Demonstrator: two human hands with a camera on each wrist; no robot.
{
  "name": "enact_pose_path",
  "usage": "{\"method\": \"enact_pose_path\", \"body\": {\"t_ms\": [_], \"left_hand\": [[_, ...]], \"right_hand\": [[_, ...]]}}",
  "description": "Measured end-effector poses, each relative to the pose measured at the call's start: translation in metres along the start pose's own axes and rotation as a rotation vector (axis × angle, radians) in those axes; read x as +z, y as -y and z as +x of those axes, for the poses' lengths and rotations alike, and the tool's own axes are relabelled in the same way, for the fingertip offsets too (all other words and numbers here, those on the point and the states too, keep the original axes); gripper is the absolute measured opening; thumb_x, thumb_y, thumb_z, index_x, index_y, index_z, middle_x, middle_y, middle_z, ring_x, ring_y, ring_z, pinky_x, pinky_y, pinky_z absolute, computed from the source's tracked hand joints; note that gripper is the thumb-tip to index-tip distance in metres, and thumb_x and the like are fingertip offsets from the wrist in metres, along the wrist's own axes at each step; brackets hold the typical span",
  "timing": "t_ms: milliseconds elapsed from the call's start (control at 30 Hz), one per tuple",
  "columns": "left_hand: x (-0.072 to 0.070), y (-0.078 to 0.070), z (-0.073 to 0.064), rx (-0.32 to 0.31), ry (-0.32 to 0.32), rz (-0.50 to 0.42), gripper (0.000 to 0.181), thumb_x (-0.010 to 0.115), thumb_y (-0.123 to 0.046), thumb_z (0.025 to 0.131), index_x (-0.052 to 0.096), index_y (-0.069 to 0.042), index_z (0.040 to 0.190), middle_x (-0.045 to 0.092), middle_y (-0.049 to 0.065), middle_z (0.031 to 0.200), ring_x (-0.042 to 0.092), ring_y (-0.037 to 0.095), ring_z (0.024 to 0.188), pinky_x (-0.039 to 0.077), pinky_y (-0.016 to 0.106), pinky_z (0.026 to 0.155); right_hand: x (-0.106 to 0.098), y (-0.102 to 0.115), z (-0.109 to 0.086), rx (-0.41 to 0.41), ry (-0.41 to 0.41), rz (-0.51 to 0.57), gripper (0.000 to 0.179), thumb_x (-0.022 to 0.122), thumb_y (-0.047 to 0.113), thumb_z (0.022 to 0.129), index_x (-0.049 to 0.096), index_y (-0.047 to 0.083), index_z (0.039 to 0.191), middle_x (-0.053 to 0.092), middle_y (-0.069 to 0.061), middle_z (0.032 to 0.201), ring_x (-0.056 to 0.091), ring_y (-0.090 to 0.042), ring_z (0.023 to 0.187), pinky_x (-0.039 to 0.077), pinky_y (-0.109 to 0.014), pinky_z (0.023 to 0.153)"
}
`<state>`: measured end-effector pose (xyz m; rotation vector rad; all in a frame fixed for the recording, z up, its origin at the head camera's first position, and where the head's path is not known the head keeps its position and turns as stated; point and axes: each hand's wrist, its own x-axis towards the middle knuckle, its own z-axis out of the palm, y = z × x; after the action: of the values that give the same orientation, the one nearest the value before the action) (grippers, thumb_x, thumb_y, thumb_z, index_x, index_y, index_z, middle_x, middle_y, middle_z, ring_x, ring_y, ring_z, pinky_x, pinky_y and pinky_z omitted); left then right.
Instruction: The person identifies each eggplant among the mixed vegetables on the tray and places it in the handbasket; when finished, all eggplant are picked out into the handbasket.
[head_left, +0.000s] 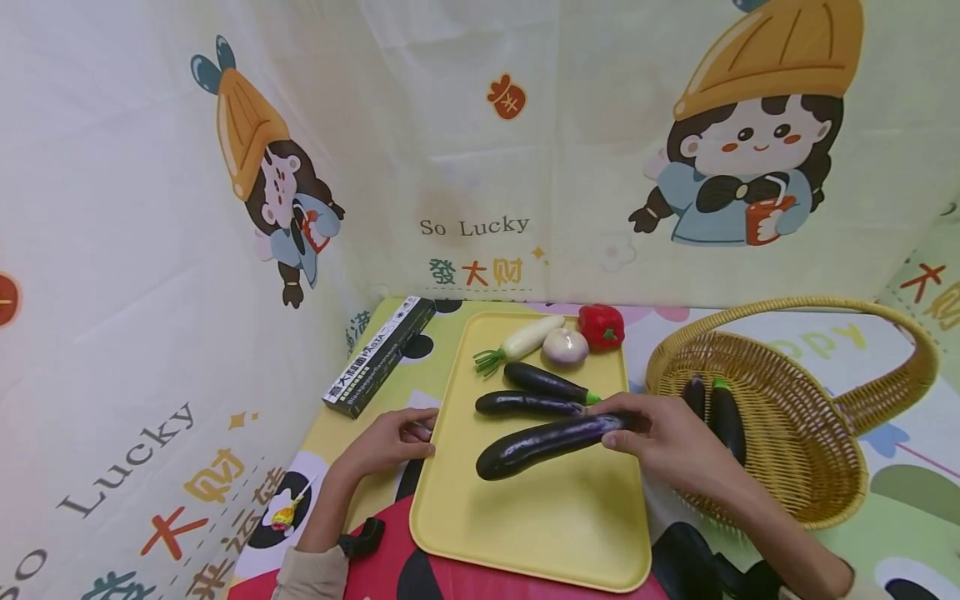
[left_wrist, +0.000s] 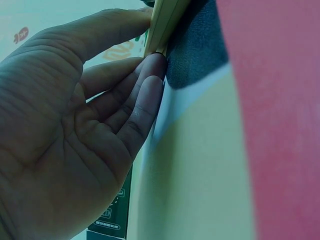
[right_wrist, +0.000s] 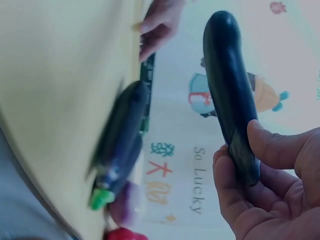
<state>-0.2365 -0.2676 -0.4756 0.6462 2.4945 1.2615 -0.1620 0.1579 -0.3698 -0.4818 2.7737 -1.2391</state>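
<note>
My right hand grips a long, dark eggplant by one end, between thumb and fingers. In the right wrist view the eggplant slants upward from the hand. Its other end points left over the yellow tray. Two more eggplants lie on the tray behind it: one with a green tip, and a slimmer one partly covered by my right fingers. My left hand rests at the tray's left edge, thumb and fingertips against the rim; the left wrist view shows the fingers loosely bent there.
A white radish, a purple-white round vegetable and a red bell pepper lie at the tray's far end. A wicker basket with dark eggplants inside stands right. A black pasta box and a wrapped lollipop lie left.
</note>
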Motion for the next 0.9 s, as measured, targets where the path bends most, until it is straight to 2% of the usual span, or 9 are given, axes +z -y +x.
{"method": "enact_pose_path", "body": {"t_ms": [200,367,500,567,733,800,900], "left_hand": [[0.002,-0.001,0.000,0.001,0.000,0.001,0.061,0.077,-0.018,0.087,0.053,0.002,0.139,0.066,0.009,0.114,0.064,0.023,0.098,0.052,0.029,0.083],[0.002,-0.008,-0.002,-0.021,0.003,-0.004,0.059,0.075,-0.009,0.087,0.051,0.008,0.139,0.065,0.016,0.115,0.063,0.030,0.100,0.053,0.034,0.084],[0.001,-0.005,-0.002,-0.018,-0.001,0.004,0.060,0.077,-0.014,0.087,0.053,0.004,0.139,0.065,0.010,0.114,0.064,0.025,0.099,0.052,0.032,0.084],[-0.001,-0.014,-0.005,-0.014,0.002,0.005,0.060,0.077,-0.015,0.087,0.053,0.004,0.139,0.066,0.011,0.114,0.064,0.026,0.100,0.052,0.031,0.084],[-0.001,-0.015,-0.005,-0.016,0.008,-0.009,0.059,0.075,-0.010,0.088,0.051,0.008,0.139,0.064,0.017,0.116,0.063,0.033,0.101,0.052,0.034,0.084],[0.000,-0.003,-0.002,-0.013,0.003,-0.010,0.060,0.076,-0.013,0.088,0.052,0.006,0.139,0.065,0.013,0.116,0.064,0.028,0.100,0.052,0.032,0.084],[0.000,0.002,-0.001,-0.004,0.001,-0.007,0.061,0.077,-0.017,0.087,0.053,0.003,0.140,0.066,0.009,0.115,0.064,0.023,0.098,0.052,0.029,0.083]], "right_hand": [[-0.024,0.004,-0.009,-0.056,-0.005,-0.048,0.027,0.076,0.009,0.087,0.072,0.025,0.108,0.066,0.006,0.096,0.061,-0.014,0.078,0.052,-0.029,0.065],[-0.047,0.003,-0.017,-0.085,0.008,-0.139,0.031,0.079,0.007,0.084,0.073,0.029,0.106,0.065,0.008,0.093,0.058,-0.015,0.076,0.049,-0.028,0.064],[-0.067,-0.001,-0.021,-0.135,0.016,-0.199,0.036,0.080,0.006,0.081,0.072,0.031,0.106,0.064,0.012,0.089,0.055,-0.014,0.076,0.045,-0.028,0.061],[-0.078,-0.006,-0.021,-0.172,0.021,-0.222,0.038,0.081,0.005,0.081,0.071,0.033,0.106,0.064,0.013,0.090,0.055,-0.012,0.075,0.045,-0.027,0.061],[-0.105,-0.028,-0.014,-0.280,0.080,-0.209,0.042,0.079,0.001,0.081,0.071,0.029,0.111,0.066,0.014,0.098,0.059,-0.010,0.080,0.052,-0.026,0.069],[-0.115,-0.038,-0.011,-0.317,0.112,-0.204,0.041,0.078,0.000,0.082,0.071,0.026,0.113,0.067,0.014,0.100,0.060,-0.010,0.082,0.053,-0.026,0.073],[-0.127,-0.051,-0.007,-0.339,0.160,-0.205,0.039,0.076,0.002,0.084,0.070,0.024,0.115,0.067,0.013,0.102,0.061,-0.010,0.082,0.052,-0.025,0.073]]}}
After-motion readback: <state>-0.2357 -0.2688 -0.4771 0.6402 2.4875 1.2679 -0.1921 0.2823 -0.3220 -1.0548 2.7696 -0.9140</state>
